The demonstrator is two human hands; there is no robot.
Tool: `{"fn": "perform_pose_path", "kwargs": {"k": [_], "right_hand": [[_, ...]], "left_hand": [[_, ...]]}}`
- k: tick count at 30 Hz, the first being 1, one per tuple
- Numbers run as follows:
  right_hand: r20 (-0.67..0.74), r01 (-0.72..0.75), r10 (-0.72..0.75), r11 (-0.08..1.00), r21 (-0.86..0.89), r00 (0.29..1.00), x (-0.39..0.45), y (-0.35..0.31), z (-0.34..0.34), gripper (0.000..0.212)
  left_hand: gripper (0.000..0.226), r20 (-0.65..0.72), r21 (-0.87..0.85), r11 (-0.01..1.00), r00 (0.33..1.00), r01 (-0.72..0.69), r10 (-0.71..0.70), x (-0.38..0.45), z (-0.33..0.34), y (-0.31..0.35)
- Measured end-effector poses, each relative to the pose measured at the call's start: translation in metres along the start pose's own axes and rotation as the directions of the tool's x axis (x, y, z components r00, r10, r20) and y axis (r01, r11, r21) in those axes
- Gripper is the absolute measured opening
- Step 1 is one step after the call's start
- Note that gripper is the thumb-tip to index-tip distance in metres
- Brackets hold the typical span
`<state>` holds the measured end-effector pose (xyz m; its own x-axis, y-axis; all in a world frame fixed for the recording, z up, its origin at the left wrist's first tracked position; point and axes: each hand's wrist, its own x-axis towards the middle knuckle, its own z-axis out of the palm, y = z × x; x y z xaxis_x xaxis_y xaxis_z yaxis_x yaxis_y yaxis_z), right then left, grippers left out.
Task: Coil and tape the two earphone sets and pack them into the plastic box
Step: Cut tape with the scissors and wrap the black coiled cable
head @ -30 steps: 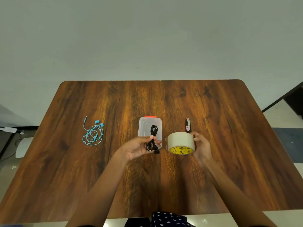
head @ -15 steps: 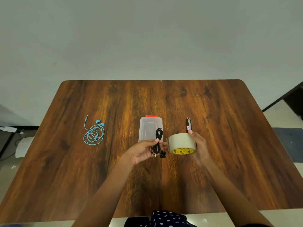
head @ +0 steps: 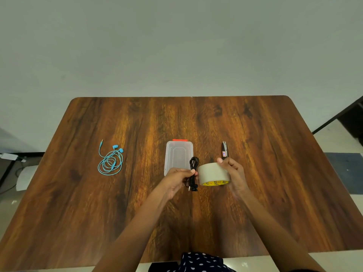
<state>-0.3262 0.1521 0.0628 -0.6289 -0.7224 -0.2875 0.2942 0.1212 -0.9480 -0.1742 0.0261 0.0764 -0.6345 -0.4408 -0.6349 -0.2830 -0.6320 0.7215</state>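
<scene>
My left hand (head: pixel 176 178) pinches a coiled black earphone set (head: pixel 193 165) in a narrow bundle, just above the table and beside the tape. My right hand (head: pixel 232 173) grips a roll of beige tape (head: pixel 213 172) with a yellow core, its side almost touching the black bundle. A clear plastic box (head: pixel 177 156) with an orange latch lies closed just behind my left hand. The blue earphone set (head: pixel 110 160) lies loosely coiled on the table at the left, apart from both hands.
A small black thread snipper (head: pixel 224 151) lies behind my right hand. The wooden table (head: pixel 275 173) has a wall behind it. Cables and a white object lie on the floor at the left.
My left hand has carried the black bundle to the right, from in front of the box up to the tape roll. My right hand has shifted its grip on the roll slightly.
</scene>
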Motion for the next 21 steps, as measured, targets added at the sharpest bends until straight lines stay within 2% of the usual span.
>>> {"fn": "perform_pose_path", "kwargs": {"k": [5, 9, 14, 17, 21], "right_hand": [[0.0, 0.015, -0.015, 0.999, -0.034, 1.0, 0.002, 0.003, -0.003, 0.034], [0.036, 0.051, -0.046, 0.988, -0.148, 0.998, 0.003, 0.001, -0.007, 0.033], [0.089, 0.084, -0.063, 0.961, -0.263, 0.994, 0.007, 0.002, -0.012, 0.047], [0.139, 0.06, -0.02, 0.954, -0.292, 0.99, 0.01, 0.003, -0.018, 0.035], [0.154, 0.067, -0.016, 0.941, -0.33, 0.988, 0.014, 0.005, -0.021, 0.05]], "left_hand": [[0.016, -0.01, -0.008, 1.0, 0.999, -0.03, 0.03, 0.002, 0.002, -0.001], [0.014, -0.005, -0.011, 0.998, 0.998, -0.058, 0.058, 0.004, 0.002, 0.001], [0.014, 0.007, 0.037, 0.995, 0.995, -0.095, 0.095, 0.003, 0.003, 0.009], [0.014, 0.002, 0.091, 0.992, 0.996, -0.088, 0.089, 0.005, 0.004, 0.012], [0.015, -0.028, 0.147, 0.986, 0.996, -0.077, 0.081, 0.007, 0.005, 0.014]]}}
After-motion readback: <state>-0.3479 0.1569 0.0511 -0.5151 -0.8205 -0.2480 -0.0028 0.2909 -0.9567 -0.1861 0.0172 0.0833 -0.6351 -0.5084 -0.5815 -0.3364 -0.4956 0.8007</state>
